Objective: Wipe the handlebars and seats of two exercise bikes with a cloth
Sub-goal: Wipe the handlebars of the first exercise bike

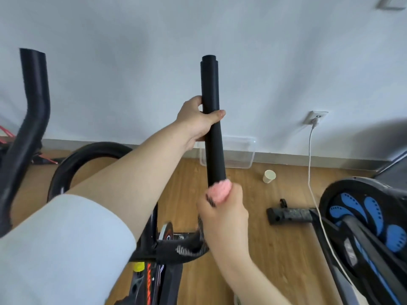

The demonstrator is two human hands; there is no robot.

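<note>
A black padded handlebar grip (211, 89) of the near exercise bike rises upright in the middle of the view. My left hand (197, 119) is wrapped around its middle. Lower on the same bar, my right hand (222, 213) is closed around the bar with a pink cloth (220, 190) bunched inside it; only the cloth's top shows above my fingers. The bike's other handlebar (33, 102) curves up at the far left. A second bike with a black and blue flywheel cover (361, 214) stands at the right. No seat is in view.
A white wall is close behind the bars. On the wooden floor lie a clear plastic box (240, 155), a paper cup (269, 176) and the second bike's black foot bar (288, 214). A white cable (310, 164) hangs from a wall socket (316, 118) down across the second bike.
</note>
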